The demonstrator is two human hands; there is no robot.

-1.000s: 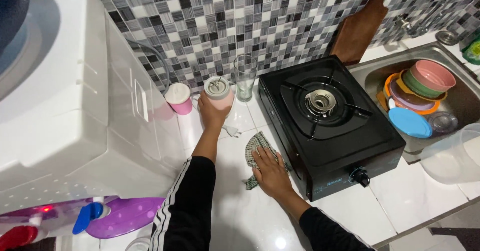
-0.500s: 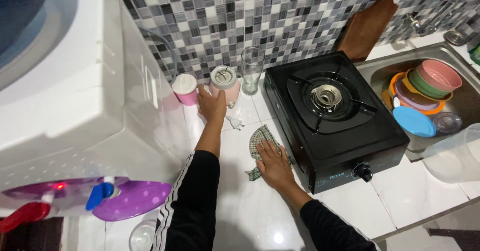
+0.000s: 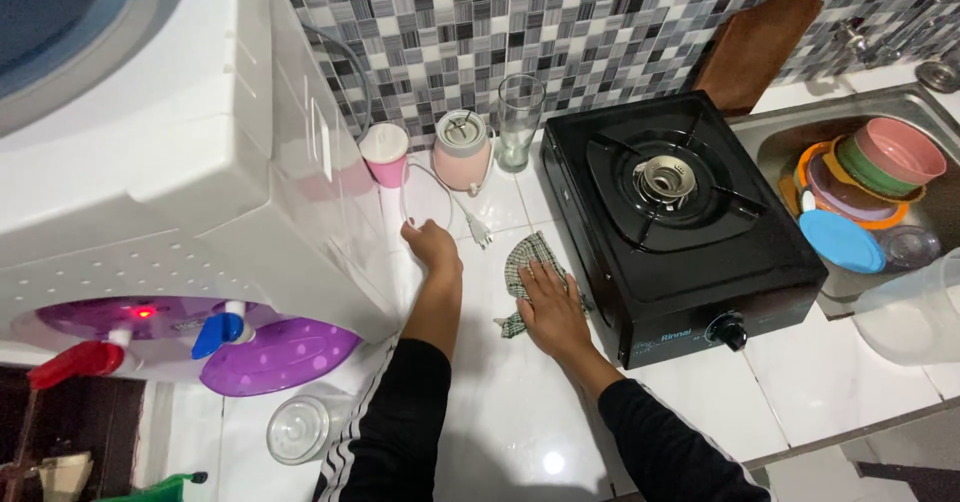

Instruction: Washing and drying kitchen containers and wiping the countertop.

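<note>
Just beyond the fingers of the left hand (image 3: 432,242), a white power cord (image 3: 440,187) loops across the tiled table (image 3: 500,422) to the pink blender base (image 3: 463,150); the fingers curl down at the loop's near end, though I cannot tell whether they pinch the cord or only rest by it. A tug there could tip the blender base into the empty drinking glass (image 3: 520,108) standing just beside it, or into the pink cup (image 3: 385,152) on its other side, whose top looks white, perhaps a lid. The right hand (image 3: 545,297) lies flat, fingers spread, pressing a checked cloth (image 3: 525,262) against the table beside the black gas stove (image 3: 680,212). Further right of that hand, the sink (image 3: 780,137) holds stacked coloured bowls (image 3: 880,162) and a blue lid (image 3: 842,242). Near the left elbow, a clear glass jar (image 3: 298,428) lies apparently empty.
</note>
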